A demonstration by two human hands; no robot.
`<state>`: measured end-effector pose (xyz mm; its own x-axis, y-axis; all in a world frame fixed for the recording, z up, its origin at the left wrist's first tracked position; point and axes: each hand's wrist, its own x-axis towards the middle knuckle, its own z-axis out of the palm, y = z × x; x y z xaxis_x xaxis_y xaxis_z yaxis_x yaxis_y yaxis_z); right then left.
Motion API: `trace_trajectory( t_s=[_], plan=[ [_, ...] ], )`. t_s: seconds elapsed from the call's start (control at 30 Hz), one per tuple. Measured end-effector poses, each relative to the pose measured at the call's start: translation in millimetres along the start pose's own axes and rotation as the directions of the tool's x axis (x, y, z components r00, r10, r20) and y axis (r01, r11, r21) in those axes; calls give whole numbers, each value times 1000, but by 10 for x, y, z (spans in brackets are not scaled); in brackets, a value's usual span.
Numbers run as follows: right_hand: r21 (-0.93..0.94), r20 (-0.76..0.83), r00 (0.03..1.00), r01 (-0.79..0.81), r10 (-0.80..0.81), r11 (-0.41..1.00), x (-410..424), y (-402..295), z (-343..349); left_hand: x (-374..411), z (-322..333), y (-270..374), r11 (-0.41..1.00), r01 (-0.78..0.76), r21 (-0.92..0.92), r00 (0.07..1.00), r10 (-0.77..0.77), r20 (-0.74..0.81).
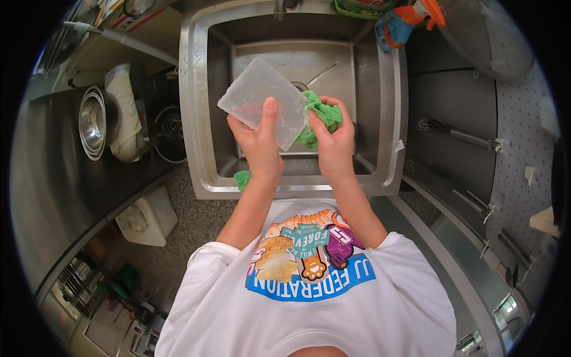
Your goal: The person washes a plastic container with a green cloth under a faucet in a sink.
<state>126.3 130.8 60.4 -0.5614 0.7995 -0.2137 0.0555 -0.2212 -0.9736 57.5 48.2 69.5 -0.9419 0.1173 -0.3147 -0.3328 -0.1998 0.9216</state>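
My left hand (261, 143) grips a translucent square plastic lid or shallow container (263, 93), its thumb lying across the face; which of the two it is I cannot tell. The piece is held tilted above a stainless steel sink (395, 111). At its right edge my right hand (334, 138) holds a crumpled green cloth (328, 117), pressed against or close to the plastic. Part of the cloth hangs below the fingers. Another piece of green cloth (242, 180) lies on the sink's front rim, beside my left wrist.
A faucet (279, 10) is at the sink's back edge. An orange and blue spray bottle (397, 27) stands at the back right corner. Metal bowls (93, 122) sit on the left counter. Whisks, one a balloon whisk (459, 133), hang at the right. A white bin (154, 218) stands lower left.
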Motion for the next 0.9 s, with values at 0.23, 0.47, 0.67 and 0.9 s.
trace_trajectory(
  t_s=[0.23,0.47,0.67,0.9],
  plan=[
    [-38,-131,985,-114,108,993,271,131,-43,-50,33,17,997,34,-67,998,-30,51],
    [-330,228,835,550,-500,767,192,-190,-123,74,-76,-9,987,94,-130,996,-93,16],
    [-311,406,762,634,-505,708,-248,-74,65,93,33,37,973,201,-110,979,-204,-23],
    [-363,236,815,580,-530,729,72,-62,5,123,21,-18,979,89,-184,995,-98,-37]
  ],
)
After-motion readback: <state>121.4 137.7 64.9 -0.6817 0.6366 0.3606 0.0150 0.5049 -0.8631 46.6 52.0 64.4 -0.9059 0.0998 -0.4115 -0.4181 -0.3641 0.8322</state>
